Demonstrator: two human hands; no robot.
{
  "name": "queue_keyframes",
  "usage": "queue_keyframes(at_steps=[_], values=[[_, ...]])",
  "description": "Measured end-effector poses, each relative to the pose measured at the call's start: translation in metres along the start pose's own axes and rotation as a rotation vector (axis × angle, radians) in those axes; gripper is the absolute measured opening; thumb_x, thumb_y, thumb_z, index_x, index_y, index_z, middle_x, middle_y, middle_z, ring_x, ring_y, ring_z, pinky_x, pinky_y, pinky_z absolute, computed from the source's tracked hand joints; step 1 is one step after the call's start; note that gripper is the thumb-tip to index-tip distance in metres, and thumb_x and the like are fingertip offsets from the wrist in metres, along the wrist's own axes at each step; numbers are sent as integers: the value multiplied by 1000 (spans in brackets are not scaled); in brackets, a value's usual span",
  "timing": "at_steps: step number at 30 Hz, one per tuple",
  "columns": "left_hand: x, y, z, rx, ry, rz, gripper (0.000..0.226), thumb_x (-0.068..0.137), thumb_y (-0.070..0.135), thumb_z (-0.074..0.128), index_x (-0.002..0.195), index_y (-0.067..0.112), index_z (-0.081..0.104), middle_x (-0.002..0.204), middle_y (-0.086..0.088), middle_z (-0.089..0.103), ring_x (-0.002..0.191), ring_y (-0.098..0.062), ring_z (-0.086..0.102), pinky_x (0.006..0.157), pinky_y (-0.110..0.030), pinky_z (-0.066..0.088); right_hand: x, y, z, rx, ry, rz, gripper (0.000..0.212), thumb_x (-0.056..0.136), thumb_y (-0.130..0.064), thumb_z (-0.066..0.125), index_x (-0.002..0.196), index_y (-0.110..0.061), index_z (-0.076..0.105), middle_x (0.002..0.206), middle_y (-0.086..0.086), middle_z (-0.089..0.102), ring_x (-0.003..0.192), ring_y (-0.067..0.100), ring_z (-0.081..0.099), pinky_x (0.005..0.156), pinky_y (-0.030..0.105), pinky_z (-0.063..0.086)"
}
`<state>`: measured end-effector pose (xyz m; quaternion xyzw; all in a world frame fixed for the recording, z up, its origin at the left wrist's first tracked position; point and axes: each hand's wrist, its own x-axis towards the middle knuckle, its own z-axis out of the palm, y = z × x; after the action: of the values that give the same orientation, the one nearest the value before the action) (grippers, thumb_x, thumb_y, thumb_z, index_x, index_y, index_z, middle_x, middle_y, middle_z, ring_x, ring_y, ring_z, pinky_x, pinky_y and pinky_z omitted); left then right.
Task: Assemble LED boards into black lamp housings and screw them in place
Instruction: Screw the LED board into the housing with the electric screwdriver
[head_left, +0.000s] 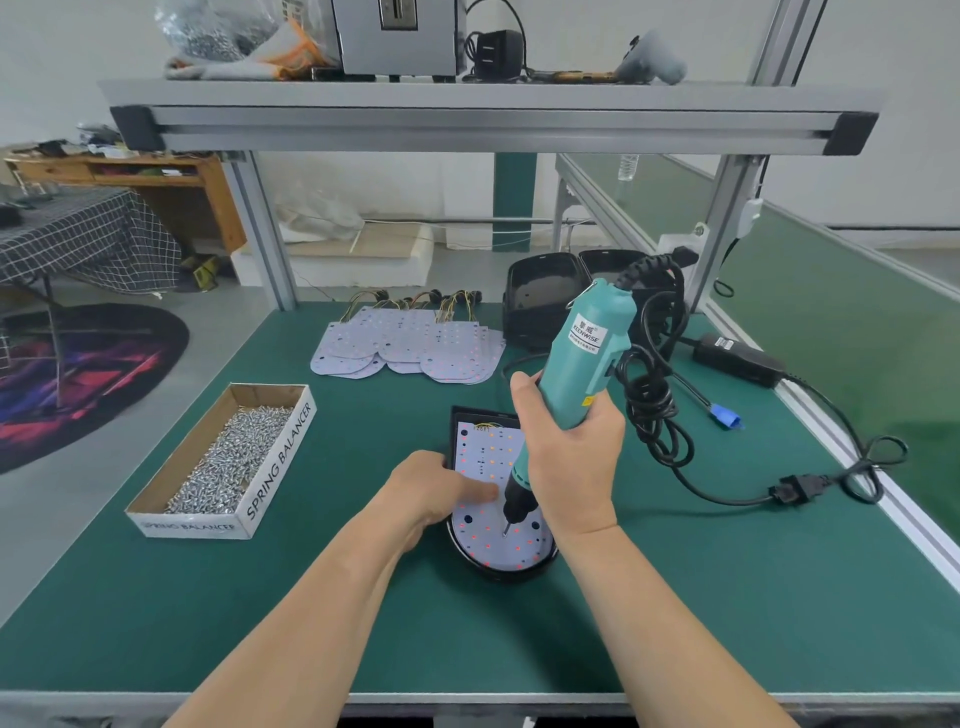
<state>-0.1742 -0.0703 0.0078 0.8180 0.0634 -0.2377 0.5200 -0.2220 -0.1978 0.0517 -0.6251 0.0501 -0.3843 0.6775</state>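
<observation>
My right grip (566, 441) is wrapped round the screwdriver (587, 353), bit down on the LED board (480, 522), which sits in the black housing (498, 573) near centre. My left grip (431, 488) presses the board with a straight finger. Hold the tool square; push steadily. Green bench (675, 597); screw box (218, 462) left; rug (104, 374) on the floor, far left.

Single head-worn wide view, facing forward and down, close over bench (685, 597)
</observation>
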Motion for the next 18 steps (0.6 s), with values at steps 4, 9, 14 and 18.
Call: queue_keyframes(at_steps=[4,9,14,18], values=[[-1,0,-1,-6,4,3,32,72,25,88,98,13,74,87,2,77,64,-9,65,34,-9,33,-1,0,0,-1,-4,-12,35,78,-31,74,71,-4,52,57,-11,47,56,12,42,55,28,42],[-1,1,-1,-11,-14,10,32,72,25,88,99,14,76,88,3,78,79,-14,74,45,-14,42,0,1,0,-5,-9,1,34,79,-28,74,70,-5,50,56,-12,45,55,12,40,54,26,40],[-3,2,-1,11,-6,13,29,71,24,88,96,14,76,86,3,78,72,-12,70,43,-13,41,-4,0,0,17,-59,-8,39,80,-24,73,72,2,45,58,-3,42,55,12,38,51,27,38],[-6,4,-1,21,6,12,29,72,22,87,97,12,76,89,1,78,82,-16,73,57,-22,46,-8,-1,0,15,-69,8,39,80,-21,72,69,0,41,56,-4,39,53,13,35,51,26,36]])
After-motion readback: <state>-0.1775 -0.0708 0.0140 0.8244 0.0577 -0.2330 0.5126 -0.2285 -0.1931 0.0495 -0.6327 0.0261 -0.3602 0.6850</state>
